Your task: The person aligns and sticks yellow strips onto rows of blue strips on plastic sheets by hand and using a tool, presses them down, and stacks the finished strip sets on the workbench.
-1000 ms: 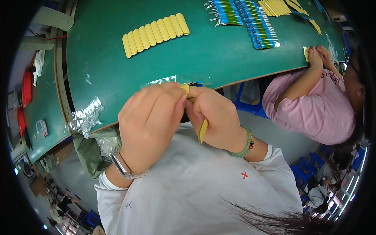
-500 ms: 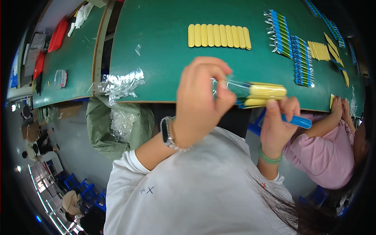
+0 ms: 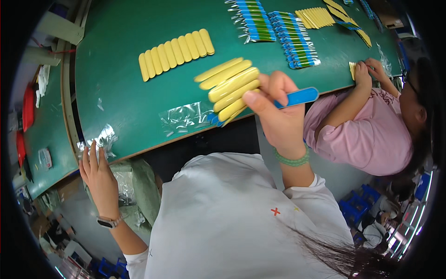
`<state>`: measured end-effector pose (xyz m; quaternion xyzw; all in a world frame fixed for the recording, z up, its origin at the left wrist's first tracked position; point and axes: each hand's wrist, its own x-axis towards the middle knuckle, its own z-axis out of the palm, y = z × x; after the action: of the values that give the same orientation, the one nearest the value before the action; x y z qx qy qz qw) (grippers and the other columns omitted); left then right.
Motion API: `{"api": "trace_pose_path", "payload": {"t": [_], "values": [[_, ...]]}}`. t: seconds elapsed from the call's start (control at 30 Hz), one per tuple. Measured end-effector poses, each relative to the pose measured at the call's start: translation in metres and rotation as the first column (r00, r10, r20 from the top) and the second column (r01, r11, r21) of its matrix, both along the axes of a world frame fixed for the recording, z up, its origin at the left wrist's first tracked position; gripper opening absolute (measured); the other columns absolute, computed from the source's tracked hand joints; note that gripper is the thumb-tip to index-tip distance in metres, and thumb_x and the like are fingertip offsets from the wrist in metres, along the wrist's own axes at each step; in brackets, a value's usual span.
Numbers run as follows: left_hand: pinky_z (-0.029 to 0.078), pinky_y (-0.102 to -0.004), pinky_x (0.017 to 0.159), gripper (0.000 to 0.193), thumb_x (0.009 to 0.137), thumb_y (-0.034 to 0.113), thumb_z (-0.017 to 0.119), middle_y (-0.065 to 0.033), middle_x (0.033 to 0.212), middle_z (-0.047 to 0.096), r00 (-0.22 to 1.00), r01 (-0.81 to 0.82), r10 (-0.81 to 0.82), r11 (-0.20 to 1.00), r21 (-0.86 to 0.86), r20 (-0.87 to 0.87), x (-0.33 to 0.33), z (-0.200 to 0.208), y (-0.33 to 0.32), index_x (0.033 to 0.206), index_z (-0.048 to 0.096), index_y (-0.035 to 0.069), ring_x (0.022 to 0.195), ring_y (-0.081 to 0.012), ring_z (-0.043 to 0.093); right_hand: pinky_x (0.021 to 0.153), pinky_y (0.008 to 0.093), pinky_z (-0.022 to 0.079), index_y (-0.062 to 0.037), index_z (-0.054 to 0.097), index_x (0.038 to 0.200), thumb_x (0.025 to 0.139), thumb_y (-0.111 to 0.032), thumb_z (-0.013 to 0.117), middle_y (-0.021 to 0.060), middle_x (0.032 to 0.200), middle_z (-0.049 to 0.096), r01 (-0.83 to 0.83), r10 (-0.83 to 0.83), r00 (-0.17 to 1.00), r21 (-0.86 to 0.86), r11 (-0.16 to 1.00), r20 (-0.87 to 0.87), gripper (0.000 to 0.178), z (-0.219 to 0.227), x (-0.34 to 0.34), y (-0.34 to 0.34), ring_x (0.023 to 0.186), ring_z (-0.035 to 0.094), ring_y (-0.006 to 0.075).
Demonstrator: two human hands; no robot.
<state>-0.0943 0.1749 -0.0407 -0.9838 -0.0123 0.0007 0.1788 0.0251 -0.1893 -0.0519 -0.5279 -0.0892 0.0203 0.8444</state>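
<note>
My right hand [image 3: 282, 111] is closed round a fanned bunch of yellow nail files [image 3: 232, 86], raised over the table's front edge. A blue nail file [image 3: 299, 96] sticks out to the right between its fingers. One yellow file in the fan has a glossy look, as if under clear film. A clear plastic sleeve [image 3: 186, 115] shows beside the bunch's lower left; whether it hangs from the files or lies on the table I cannot tell. My left hand [image 3: 100, 176], fingers spread and holding nothing, reaches to a pile of clear sleeves [image 3: 106, 138] at the table edge.
A row of yellow files [image 3: 176, 53] lies on the green table [image 3: 121, 102]. Farther right are rows of blue-green wrapped files [image 3: 292, 39] and more yellow files [image 3: 315, 18]. A green sack [image 3: 144, 186] sits below the edge. A person in pink [image 3: 367, 121] works at right.
My left hand has let go of the sleeve by the bunch and moved left to the sleeve pile. My right hand still holds the files, now fanned more widely. The view has turned.
</note>
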Motion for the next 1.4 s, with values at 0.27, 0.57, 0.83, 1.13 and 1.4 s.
{"api": "trace_pose_path", "payload": {"t": [0.27, 0.57, 0.83, 1.13, 1.4], "values": [[0.047, -0.0340, 0.098, 0.051, 0.103, 0.020, 0.051, -0.0196, 0.131, 0.059, 0.993, -0.111, -0.084, -0.426, -0.898, -0.083, 0.074, 0.036, -0.125, 0.147, 0.037, -0.003, 0.116, -0.0222, 0.061, 0.072, 0.0263, 0.050, -0.0101, 0.031, 0.073, 0.088, -0.001, 0.070, 0.0113, 0.098, 0.068, -0.371, 0.363, 0.928, -0.103, 0.923, -0.084, 0.042, 0.023, -0.006, -0.002, 0.076, 0.046, 0.0051], [0.051, -0.0261, 0.086, 0.060, 0.088, 0.000, 0.067, -0.0096, 0.108, 0.064, 0.955, -0.276, -0.071, -0.569, -0.775, -0.288, 0.105, 0.015, -0.130, 0.142, 0.042, -0.003, 0.097, -0.0120, 0.064, 0.064, 0.0269, 0.046, -0.0077, 0.037, 0.084, 0.079, -0.013, 0.081, 0.0017, 0.078, 0.050, -0.527, 0.446, 0.848, -0.529, 0.665, -0.285, 0.044, 0.013, 0.013, -0.028, 0.071, 0.045, 0.0081], [0.053, -0.0262, 0.074, 0.054, 0.085, 0.010, 0.074, -0.0101, 0.101, 0.064, 0.959, 0.110, 0.227, 0.246, -0.963, 0.168, 0.174, -0.013, -0.106, 0.133, 0.051, 0.000, 0.085, -0.0133, 0.064, 0.061, 0.0350, 0.049, 0.0014, 0.048, 0.088, 0.078, -0.012, 0.079, 0.0092, 0.077, 0.058, -0.019, 0.105, 0.990, -0.649, 0.760, 0.095, 0.035, -0.009, 0.112, 0.017, 0.070, 0.062, 0.0188], [0.045, -0.0406, 0.091, 0.049, 0.079, 0.021, 0.079, -0.0132, 0.117, 0.057, 0.894, 0.437, -0.217, 0.619, -0.653, 0.392, 0.143, -0.016, -0.140, 0.122, 0.061, 0.005, 0.106, -0.0312, 0.055, 0.057, 0.0325, 0.050, 0.0010, 0.051, 0.088, 0.084, -0.015, 0.075, 0.0139, 0.086, 0.068, 0.418, -0.169, 0.899, -0.676, 0.607, 0.404, 0.029, -0.035, 0.097, 0.014, 0.063, 0.063, 0.0190], [0.045, -0.0310, 0.077, 0.016, 0.091, 0.011, 0.067, -0.0063, 0.096, 0.060, 0.890, 0.455, -0.223, 0.377, -0.807, 0.398, 0.107, -0.033, -0.166, 0.105, 0.063, 0.004, 0.084, -0.0184, 0.057, 0.059, 0.0220, 0.047, -0.0061, 0.034, 0.076, 0.091, -0.003, 0.067, 0.0095, 0.093, 0.070, 0.244, -0.193, 0.969, -0.526, 0.815, 0.151, 0.037, -0.052, 0.036, -0.014, 0.068, 0.058, 0.0056]]}}
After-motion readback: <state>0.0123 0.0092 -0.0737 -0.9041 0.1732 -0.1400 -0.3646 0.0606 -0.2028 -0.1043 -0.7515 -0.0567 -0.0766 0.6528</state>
